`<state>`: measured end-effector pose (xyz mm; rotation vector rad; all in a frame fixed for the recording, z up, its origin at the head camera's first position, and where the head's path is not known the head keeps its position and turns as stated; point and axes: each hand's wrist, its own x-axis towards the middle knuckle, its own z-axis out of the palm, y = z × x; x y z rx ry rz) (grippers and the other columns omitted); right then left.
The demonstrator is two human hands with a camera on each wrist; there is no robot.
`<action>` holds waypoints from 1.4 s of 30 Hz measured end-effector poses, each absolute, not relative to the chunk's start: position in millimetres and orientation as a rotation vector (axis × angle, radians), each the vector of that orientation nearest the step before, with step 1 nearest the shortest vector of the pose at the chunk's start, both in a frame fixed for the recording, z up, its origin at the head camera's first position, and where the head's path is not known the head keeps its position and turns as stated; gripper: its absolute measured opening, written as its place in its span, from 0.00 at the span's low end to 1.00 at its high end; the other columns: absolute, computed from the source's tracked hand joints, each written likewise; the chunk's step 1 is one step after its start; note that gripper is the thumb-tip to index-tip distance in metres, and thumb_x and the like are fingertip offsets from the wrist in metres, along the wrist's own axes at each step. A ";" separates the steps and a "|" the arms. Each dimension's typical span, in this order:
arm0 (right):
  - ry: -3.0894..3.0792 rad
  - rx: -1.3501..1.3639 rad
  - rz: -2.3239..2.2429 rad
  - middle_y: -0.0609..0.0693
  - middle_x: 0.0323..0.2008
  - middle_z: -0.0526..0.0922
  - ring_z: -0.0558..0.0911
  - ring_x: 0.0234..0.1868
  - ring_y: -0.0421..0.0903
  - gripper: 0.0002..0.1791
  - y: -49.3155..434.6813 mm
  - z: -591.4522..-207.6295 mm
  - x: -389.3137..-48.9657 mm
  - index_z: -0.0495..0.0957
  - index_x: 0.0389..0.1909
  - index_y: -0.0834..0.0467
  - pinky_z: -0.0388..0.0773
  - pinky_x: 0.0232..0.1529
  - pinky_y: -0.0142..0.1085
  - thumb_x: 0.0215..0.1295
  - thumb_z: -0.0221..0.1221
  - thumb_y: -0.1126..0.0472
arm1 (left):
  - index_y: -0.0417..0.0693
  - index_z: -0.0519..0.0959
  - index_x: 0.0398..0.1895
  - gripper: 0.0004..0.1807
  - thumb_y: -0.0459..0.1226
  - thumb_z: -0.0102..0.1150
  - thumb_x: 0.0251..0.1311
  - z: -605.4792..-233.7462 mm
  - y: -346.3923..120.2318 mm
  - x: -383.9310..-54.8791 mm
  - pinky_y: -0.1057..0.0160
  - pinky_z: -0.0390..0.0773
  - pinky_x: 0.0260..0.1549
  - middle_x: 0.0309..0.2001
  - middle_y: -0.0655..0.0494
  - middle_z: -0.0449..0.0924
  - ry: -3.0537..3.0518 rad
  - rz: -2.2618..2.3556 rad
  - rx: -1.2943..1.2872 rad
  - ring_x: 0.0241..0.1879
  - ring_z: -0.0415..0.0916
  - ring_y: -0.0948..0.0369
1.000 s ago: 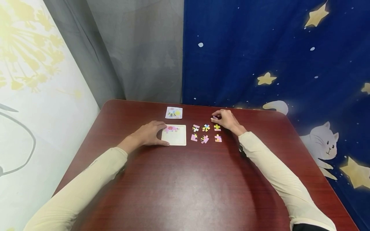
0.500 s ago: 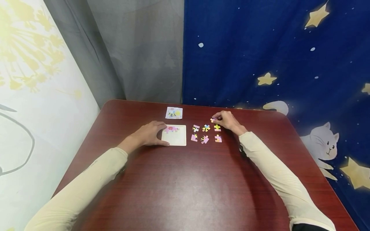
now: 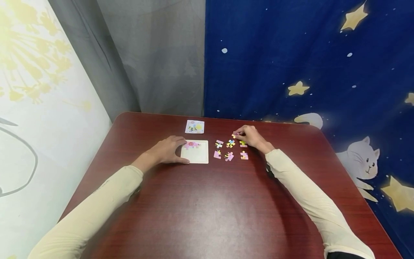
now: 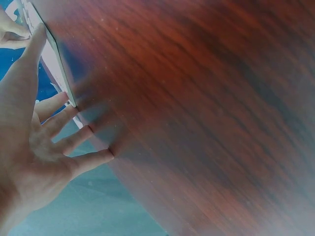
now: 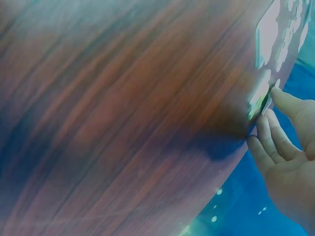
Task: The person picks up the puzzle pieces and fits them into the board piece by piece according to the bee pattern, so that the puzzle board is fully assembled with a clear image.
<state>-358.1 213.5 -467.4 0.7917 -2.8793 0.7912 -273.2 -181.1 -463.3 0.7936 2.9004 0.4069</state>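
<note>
My left hand (image 3: 165, 149) spans the left side of a square white puzzle tray (image 3: 198, 156), thumb at its near edge and index finger at its far left corner. In the left wrist view the fingers (image 4: 69, 142) are spread and fairly straight beside the tray (image 4: 61, 73). Pink joined puzzle pieces (image 3: 191, 144) lie along the tray's far edge. My right hand (image 3: 254, 137) pinches a small puzzle piece (image 3: 234, 135) between thumb and fingertips, behind the loose pieces. The right wrist view shows this piece (image 5: 267, 105) edge-on.
Several loose puzzle pieces (image 3: 229, 156) lie in two rows right of the tray. Behind the tray is a square picture card (image 3: 194, 126) with a bee on it. The dark red table (image 3: 207, 201) ends at a grey and a blue curtain (image 3: 258, 64).
My right hand has moved left with the pinched puzzle piece, from the back right toward the middle of the loose pieces. The left hand and the tray stay in place.
</note>
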 end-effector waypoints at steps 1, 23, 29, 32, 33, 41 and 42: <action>-2.864 0.814 0.805 0.59 0.43 0.89 0.84 0.43 0.53 0.10 211.4 -467.1 -356.8 0.89 0.47 0.64 0.80 0.47 0.48 0.68 0.68 0.66 | 0.45 0.73 0.73 0.55 0.70 0.71 0.48 -463.5 -181.2 -273.3 0.40 0.69 0.67 0.74 0.45 0.69 2.900 0.409 0.792 0.73 0.64 0.47; -2.766 1.101 0.767 0.55 0.47 0.89 0.85 0.53 0.51 0.09 164.2 -457.1 -340.5 0.90 0.48 0.61 0.80 0.56 0.45 0.69 0.68 0.66 | 0.45 0.73 0.73 0.55 0.70 0.72 0.49 -461.2 -180.4 -271.2 0.41 0.69 0.67 0.74 0.45 0.68 2.900 0.414 0.781 0.73 0.64 0.47; -2.779 1.126 0.783 0.54 0.48 0.89 0.84 0.54 0.51 0.10 153.6 -457.2 -336.2 0.89 0.49 0.60 0.80 0.57 0.46 0.68 0.69 0.65 | 0.45 0.73 0.73 0.55 0.70 0.72 0.48 -462.7 -181.0 -270.2 0.41 0.69 0.67 0.73 0.45 0.69 2.904 0.415 0.783 0.72 0.65 0.47; -2.768 1.141 0.805 0.54 0.48 0.89 0.84 0.53 0.51 0.11 148.9 -458.9 -334.8 0.89 0.49 0.61 0.80 0.57 0.47 0.68 0.69 0.65 | 0.45 0.73 0.73 0.55 0.70 0.72 0.48 -464.5 -181.5 -270.2 0.41 0.69 0.67 0.74 0.45 0.69 2.904 0.416 0.784 0.72 0.65 0.47; -2.760 1.152 0.809 0.55 0.47 0.89 0.84 0.53 0.51 0.10 147.3 -459.5 -334.4 0.89 0.49 0.61 0.80 0.57 0.48 0.68 0.69 0.66 | 0.45 0.73 0.73 0.55 0.70 0.72 0.48 -465.1 -181.5 -270.2 0.41 0.69 0.67 0.74 0.45 0.69 2.902 0.417 0.783 0.73 0.65 0.47; -2.738 1.209 0.795 0.54 0.47 0.89 0.85 0.52 0.49 0.09 131.8 -457.6 -331.8 0.89 0.48 0.62 0.81 0.56 0.45 0.69 0.68 0.65 | 0.45 0.73 0.73 0.55 0.70 0.71 0.49 -465.3 -181.4 -271.9 0.41 0.69 0.68 0.74 0.44 0.68 2.903 0.409 0.776 0.73 0.64 0.46; -2.741 1.209 0.787 0.54 0.47 0.89 0.85 0.52 0.49 0.10 130.0 -456.9 -331.5 0.89 0.48 0.62 0.81 0.56 0.44 0.69 0.68 0.65 | 0.45 0.72 0.74 0.55 0.70 0.71 0.49 -465.3 -181.2 -272.7 0.41 0.69 0.68 0.74 0.45 0.68 2.904 0.404 0.775 0.73 0.64 0.47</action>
